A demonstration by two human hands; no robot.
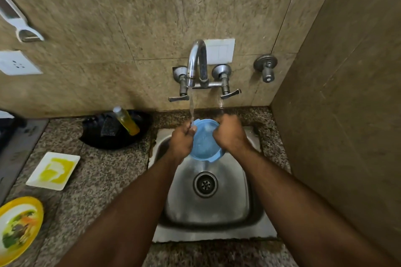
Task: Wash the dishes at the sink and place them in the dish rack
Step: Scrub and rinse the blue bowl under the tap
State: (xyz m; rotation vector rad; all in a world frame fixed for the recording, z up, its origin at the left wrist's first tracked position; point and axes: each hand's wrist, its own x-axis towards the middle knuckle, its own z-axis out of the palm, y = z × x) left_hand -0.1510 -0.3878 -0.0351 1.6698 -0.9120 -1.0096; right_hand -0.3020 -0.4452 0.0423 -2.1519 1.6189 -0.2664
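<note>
A round blue plastic lid is held tilted over the steel sink, under the water running from the tap. My left hand grips its left edge, and the stream falls on the fingers there. My right hand grips the right edge, knuckles toward the camera. The drain shows below the lid.
On the granite counter to the left lie a white square plate with yellow residue, a yellow-rimmed plate with food scraps, and a black pan holding a sponge and a soap bottle. A stone wall stands close on the right.
</note>
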